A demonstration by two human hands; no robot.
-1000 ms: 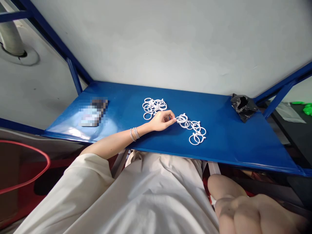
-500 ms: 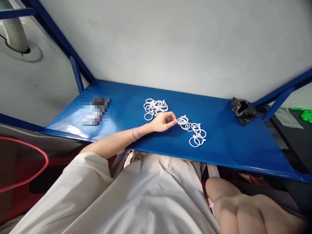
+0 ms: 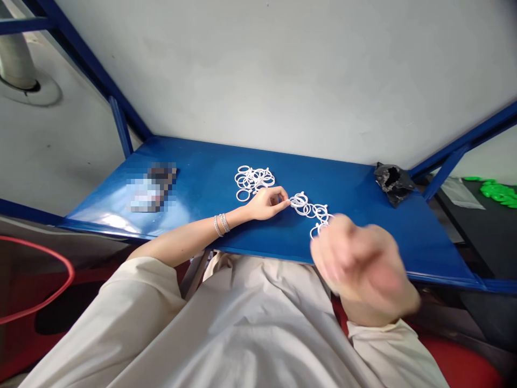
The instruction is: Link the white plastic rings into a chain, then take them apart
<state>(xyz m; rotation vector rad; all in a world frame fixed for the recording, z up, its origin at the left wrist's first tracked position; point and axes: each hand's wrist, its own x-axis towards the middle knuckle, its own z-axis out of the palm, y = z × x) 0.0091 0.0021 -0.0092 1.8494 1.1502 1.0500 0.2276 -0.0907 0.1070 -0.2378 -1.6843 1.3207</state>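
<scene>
My left hand (image 3: 267,203) rests on the blue table (image 3: 363,199), fingers curled, its fingertips pinching the left end of a chain of white plastic rings (image 3: 309,207). Just behind the hand lies a loose heap of white rings (image 3: 252,179). My right hand (image 3: 361,264) is raised in front of the table's near edge, blurred by motion, and covers the right end of the chain. Its fingers cannot be made out. Bracelets circle my left wrist.
A crumpled black bag (image 3: 391,182) sits at the table's back right. A blurred-out flat object (image 3: 150,188) lies at the left. Green pieces (image 3: 498,191) lie on a dark surface beyond the right frame post. A grey wall stands behind the table.
My right hand has risen from my lap up to the table's near edge, over the chain's right end. The left hand has stayed at the chain's left end.
</scene>
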